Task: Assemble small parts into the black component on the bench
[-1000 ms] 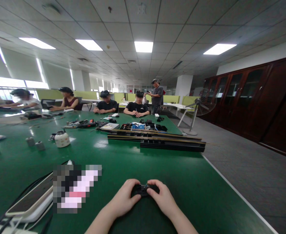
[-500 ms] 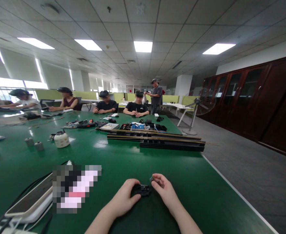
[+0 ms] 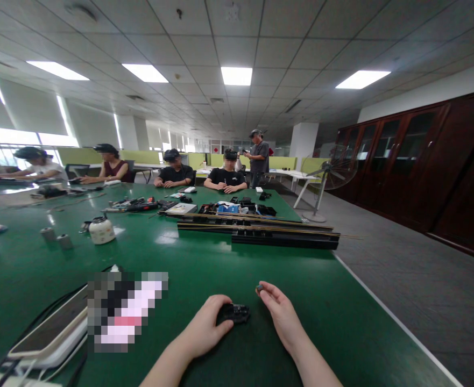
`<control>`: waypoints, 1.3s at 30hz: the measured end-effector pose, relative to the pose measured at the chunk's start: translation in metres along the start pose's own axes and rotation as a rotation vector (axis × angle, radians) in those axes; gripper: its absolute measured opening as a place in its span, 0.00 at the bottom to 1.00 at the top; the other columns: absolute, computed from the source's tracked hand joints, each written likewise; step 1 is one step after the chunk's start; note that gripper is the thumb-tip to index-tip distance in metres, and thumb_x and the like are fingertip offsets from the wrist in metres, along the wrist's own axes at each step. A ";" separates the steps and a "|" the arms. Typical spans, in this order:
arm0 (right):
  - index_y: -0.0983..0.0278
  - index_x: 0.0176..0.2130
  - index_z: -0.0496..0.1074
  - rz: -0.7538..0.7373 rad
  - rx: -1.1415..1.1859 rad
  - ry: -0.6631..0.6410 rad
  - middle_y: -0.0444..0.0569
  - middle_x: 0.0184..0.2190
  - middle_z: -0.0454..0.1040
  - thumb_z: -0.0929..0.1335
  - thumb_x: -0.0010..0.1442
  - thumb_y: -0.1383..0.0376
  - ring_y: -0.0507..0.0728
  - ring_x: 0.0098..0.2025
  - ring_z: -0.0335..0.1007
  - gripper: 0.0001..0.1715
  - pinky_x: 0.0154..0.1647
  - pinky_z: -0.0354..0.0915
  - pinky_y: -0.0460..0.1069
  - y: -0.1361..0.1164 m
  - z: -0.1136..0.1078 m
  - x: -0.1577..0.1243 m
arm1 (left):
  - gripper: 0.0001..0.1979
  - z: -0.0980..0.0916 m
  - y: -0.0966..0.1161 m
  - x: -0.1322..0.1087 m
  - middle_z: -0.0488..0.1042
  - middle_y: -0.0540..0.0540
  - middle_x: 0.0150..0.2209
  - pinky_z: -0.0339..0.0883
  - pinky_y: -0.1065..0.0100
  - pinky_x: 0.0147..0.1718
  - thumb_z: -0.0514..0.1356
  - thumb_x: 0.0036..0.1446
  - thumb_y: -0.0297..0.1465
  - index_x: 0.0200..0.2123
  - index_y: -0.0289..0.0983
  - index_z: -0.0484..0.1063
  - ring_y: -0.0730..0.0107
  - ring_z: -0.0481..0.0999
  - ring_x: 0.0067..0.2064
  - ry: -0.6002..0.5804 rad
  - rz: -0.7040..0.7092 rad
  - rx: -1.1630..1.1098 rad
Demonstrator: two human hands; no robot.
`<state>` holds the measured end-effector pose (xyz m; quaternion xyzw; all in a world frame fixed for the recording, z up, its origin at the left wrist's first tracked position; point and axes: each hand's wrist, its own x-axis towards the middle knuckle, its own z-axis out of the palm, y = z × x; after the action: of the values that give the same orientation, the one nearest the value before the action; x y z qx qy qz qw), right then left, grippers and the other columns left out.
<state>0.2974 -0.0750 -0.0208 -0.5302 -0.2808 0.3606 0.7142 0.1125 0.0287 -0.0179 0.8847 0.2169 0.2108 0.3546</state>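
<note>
My left hand (image 3: 206,327) rests on the green table (image 3: 204,269) near its front edge, fingers curled round a small black device (image 3: 233,313). My right hand (image 3: 280,316) sits just right of it, lifted slightly off the device, with the fingertips pinched on a tiny dark piece (image 3: 259,288). The two hands are a little apart.
A phone on a white pad (image 3: 51,336) with cables lies at the left. Long black rails with thin rods (image 3: 261,232) cross the table ahead. A white pot (image 3: 101,230) and small cylinders stand at the left. Several people sit at the far end; a fan (image 3: 329,177) stands at the right.
My right hand has come off the black device and moved up and to the right with a tiny piece pinched in its fingers. My left hand keeps hold of the device.
</note>
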 end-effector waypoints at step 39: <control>0.60 0.33 0.74 0.193 0.537 0.098 0.41 0.30 0.78 0.76 0.39 0.65 0.49 0.34 0.72 0.16 0.38 0.67 0.43 -0.008 -0.011 0.005 | 0.18 0.000 0.000 0.000 0.68 0.43 0.45 0.59 0.62 0.50 0.58 0.48 0.26 0.45 0.38 0.64 0.61 0.67 0.48 0.012 0.011 0.002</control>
<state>0.3109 -0.0787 -0.0162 -0.3633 -0.0886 0.4622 0.8040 0.1128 0.0286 -0.0176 0.8849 0.2143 0.2180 0.3514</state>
